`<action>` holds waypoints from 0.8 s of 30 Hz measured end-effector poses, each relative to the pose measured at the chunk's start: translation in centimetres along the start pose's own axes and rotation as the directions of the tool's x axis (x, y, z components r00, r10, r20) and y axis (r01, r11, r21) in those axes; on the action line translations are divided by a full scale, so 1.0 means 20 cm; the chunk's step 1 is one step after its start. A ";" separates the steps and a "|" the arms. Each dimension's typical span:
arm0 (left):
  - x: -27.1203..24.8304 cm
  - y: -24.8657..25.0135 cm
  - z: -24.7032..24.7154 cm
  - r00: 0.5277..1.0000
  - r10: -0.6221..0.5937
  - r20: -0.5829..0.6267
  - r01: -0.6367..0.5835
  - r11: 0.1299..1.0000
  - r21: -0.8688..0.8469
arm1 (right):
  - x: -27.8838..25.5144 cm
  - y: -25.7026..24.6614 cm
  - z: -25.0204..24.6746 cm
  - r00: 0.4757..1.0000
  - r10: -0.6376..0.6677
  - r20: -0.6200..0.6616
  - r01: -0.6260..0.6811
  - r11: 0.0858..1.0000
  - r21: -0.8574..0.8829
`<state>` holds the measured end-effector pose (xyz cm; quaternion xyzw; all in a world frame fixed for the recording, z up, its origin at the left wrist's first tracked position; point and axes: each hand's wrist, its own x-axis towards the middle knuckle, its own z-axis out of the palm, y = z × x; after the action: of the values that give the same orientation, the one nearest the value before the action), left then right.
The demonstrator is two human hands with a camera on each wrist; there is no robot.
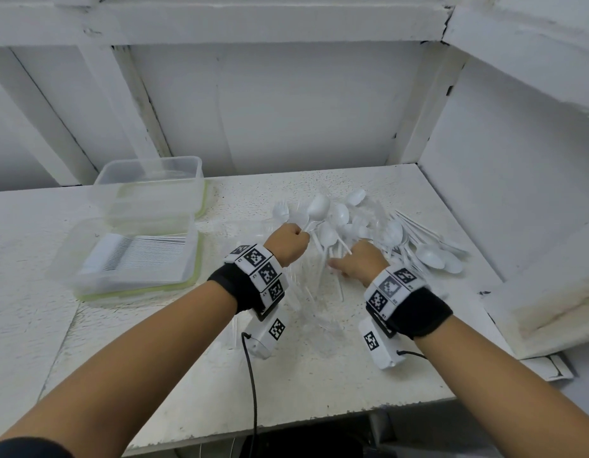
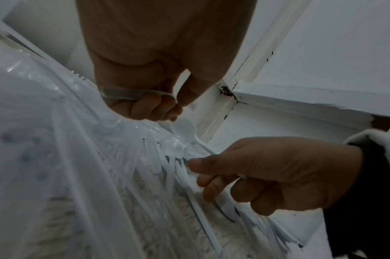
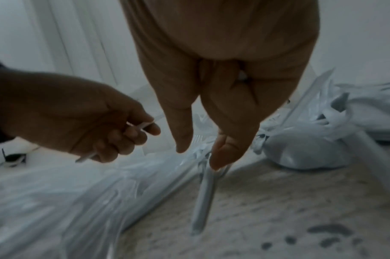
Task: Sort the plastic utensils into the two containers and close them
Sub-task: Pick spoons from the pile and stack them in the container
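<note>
Utensils (image 1: 369, 229) are heaped on the worktop (image 1: 187, 375) right under both hands. Left hand (image 1: 288, 244) has its grip curled round a clear handle (image 2: 123, 94); right hand (image 1: 361, 262) pinches thin white handles (image 3: 204, 192) with thumb and fingertips. Two clear containers (image 1: 134, 256) sit well off left of the left grip, lids off.

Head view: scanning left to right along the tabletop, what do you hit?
Two clear containers stacked near the left → left hand, gripping a utensil handle → right hand, reaching into the pile → white spoons at the pile's right end.
</note>
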<state>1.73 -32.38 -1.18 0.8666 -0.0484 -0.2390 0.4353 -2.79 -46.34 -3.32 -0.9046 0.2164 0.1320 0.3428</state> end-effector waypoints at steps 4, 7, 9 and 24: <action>0.02 0.00 0.03 1.000 -0.023 0.010 0.023 1.000 0.002 | 0.00 -0.02 0.05 1.000 -0.002 0.004 0.002 0.983 -0.185; 0.03 -0.02 0.02 1.000 -0.020 0.005 0.020 1.000 -0.003 | 0.00 -0.04 0.05 1.000 -0.009 -0.007 0.007 0.975 -0.223; 0.03 -0.03 0.02 1.000 -0.015 0.001 0.015 1.000 -0.006 | 0.00 -0.05 0.05 1.000 -0.005 0.006 0.006 0.972 -0.234; 0.07 0.02 0.20 0.991 0.005 0.133 -0.037 0.969 0.244 | -0.14 0.01 -0.10 0.998 -0.051 0.024 0.043 0.961 0.273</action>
<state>1.26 -35.92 -3.36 0.8957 -0.1154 -0.2830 0.3229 -5.13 -46.97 -0.94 -0.8516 0.2056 0.1067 0.4702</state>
